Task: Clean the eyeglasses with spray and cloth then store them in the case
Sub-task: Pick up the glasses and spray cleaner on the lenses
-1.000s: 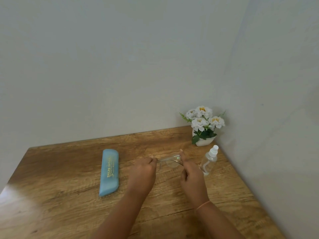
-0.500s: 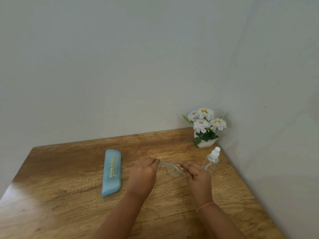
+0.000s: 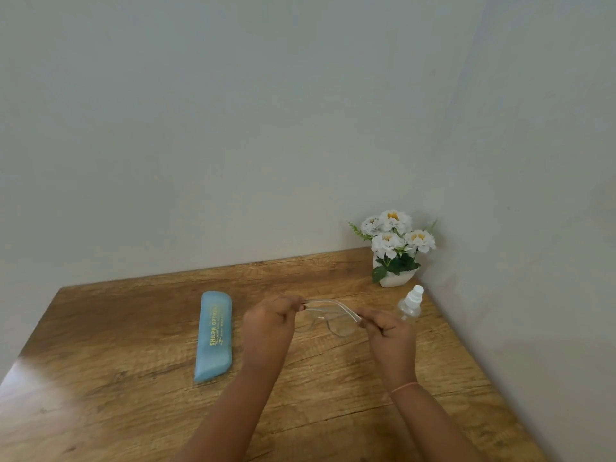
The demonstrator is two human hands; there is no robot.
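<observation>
- While I watch through the head camera, I see both hands holding a pair of clear-framed eyeglasses (image 3: 328,320) just above the wooden table (image 3: 133,378), toward its far right corner.
- My left hand (image 3: 268,323) is curled, its fingertips pinching the left end of the eyeglasses, where a temple arm meets the frame.
- My right hand (image 3: 388,335) is also curled, pinching the other end of the eyeglasses between thumb and fingers; a thin pinkish band sits on that wrist.
- The temple arms look folded across the top of the lenses, though the clear plastic makes this hard to judge; the lenses hang below, facing me.
- A light blue eyeglass case (image 3: 214,336) lies shut on the table to the left of my left hand, near it but apart, its long side running from the near edge toward the far edge, with gold lettering on top.
- A small clear spray bottle (image 3: 410,303) with a white nozzle stands upright close to the table's right edge, just beyond my right hand.
- A white pot of white flowers (image 3: 395,243) sits in the far right corner, behind the spray bottle.
- I can see no cloth anywhere in view.
</observation>
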